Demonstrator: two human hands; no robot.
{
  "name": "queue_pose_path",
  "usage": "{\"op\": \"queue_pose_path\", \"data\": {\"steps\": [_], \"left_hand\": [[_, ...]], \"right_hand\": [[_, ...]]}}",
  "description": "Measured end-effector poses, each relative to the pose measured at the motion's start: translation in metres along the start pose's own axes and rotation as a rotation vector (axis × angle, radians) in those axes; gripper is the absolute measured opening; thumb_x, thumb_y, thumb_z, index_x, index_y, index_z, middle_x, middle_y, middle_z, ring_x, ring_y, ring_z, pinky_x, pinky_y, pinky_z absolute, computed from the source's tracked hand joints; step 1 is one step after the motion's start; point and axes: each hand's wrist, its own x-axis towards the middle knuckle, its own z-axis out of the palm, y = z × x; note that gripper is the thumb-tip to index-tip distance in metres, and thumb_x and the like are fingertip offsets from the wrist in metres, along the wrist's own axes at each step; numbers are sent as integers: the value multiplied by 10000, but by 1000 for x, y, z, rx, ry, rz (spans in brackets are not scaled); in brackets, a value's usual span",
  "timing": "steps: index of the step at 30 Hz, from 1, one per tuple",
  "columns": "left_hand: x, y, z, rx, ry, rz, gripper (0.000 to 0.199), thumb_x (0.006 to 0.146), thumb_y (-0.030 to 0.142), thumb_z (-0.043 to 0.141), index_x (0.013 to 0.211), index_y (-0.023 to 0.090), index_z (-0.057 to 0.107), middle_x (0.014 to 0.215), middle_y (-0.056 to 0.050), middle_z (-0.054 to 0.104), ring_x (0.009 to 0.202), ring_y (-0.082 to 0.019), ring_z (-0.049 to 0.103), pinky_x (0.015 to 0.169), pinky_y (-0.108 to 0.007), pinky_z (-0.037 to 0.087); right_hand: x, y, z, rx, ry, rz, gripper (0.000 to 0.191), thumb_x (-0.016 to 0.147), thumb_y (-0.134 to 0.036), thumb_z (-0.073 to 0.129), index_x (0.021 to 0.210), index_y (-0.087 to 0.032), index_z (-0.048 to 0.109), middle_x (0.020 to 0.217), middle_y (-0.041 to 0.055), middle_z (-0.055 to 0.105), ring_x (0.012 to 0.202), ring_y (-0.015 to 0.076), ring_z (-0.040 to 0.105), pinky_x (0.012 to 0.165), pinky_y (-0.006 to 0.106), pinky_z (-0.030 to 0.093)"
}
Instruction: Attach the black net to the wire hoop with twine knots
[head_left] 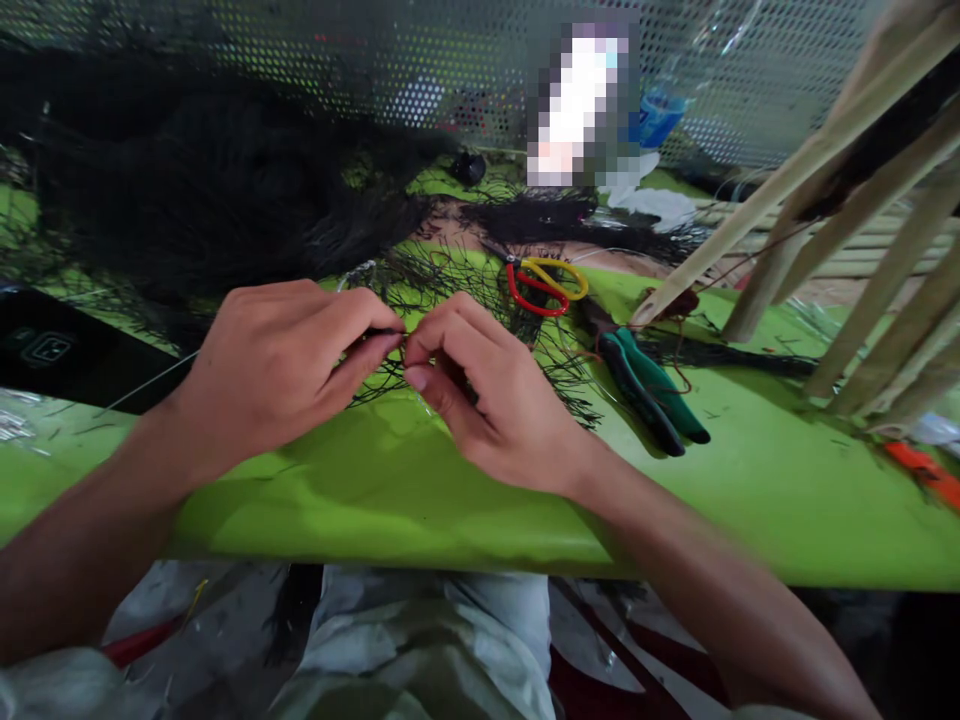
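My left hand (292,370) and my right hand (487,390) meet fingertip to fingertip above the front part of the green table (360,510). Both are closed in a pinch. Whatever lies between the fingertips is too small and too hidden to name. Loose black strands (427,275) are scattered on the tabletop just behind and under the fingers. Scissors (544,285) with one red and one yellow handle loop lie beyond my right hand. To the right of that hand are pliers (652,385) with green and black handles.
A large heap of black fibres (195,180) fills the back left. A black phone-like device (82,345) lies at left. Wooden sticks (795,170) stand slanted at right, near an orange tool (926,475). Behind rises a perforated metal panel (420,60).
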Motion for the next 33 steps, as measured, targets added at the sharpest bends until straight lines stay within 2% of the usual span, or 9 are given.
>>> {"op": "queue_pose_path", "data": {"steps": [5,9,13,18,22,24,27,30,33], "left_hand": [[-3,-3,4,46,72,1,147,1075,308,587,1013,241,702,737,34,716,630,-159,655,622,-323,427],[-3,-3,7,58,87,-15,138,1068,292,600,1068,243,730,815,23,776,650,-169,692,642,-329,456],[-2,0,7,56,71,-45,169,1073,283,578,1097,261,744,834,26,790,653,-171,705,638,-326,466],[-2,-1,5,115,45,-135,235,1092,359,549,1070,284,770,698,12,726,625,-185,682,604,-336,439],[-1,-6,6,166,41,-186,259,1101,359,529,1065,276,771,765,-4,772,652,-195,696,613,-352,432],[-1,-9,8,181,55,-185,249,1098,344,536,1058,267,770,796,-6,789,654,-196,701,614,-354,429],[0,-13,13,186,99,-179,221,1081,320,569,1025,240,767,811,-13,799,659,-201,714,609,-352,424],[0,-14,15,158,124,-185,186,1064,295,598,1024,224,765,839,-13,810,686,-198,738,614,-336,437],[1,-13,15,119,125,-198,172,1053,283,614,1017,225,771,843,-4,813,693,-186,746,615,-316,449]], "right_hand": [[-2,0,8,4,-1,34,88,1059,-143,520,994,-170,573,1041,83,603,949,156,583,749,286,477],[-4,-1,14,-63,67,82,87,1044,-123,503,1014,-180,562,1073,83,645,935,157,605,714,283,456],[-3,-3,17,52,114,154,68,1056,-152,510,1014,-196,540,959,29,672,771,112,576,688,262,452],[-1,-7,16,453,9,393,47,1055,-249,524,1027,-215,506,681,-67,526,566,86,451,520,231,349],[-6,-16,17,352,16,551,59,1030,-243,551,1082,-215,550,612,-96,456,514,83,361,476,236,253],[-10,-22,18,188,-49,465,93,1033,-201,517,979,-201,593,638,-71,510,535,78,408,516,244,287],[-21,-30,24,-64,-204,106,213,1022,-179,536,820,-181,603,660,-49,545,550,82,435,558,282,315],[-30,-34,33,-314,-193,-341,220,1007,-224,596,792,-181,614,624,-48,522,535,115,437,532,328,285],[-37,-36,39,-403,-209,-584,160,968,-194,653,810,-189,633,625,-61,520,512,121,438,510,324,254]]}}
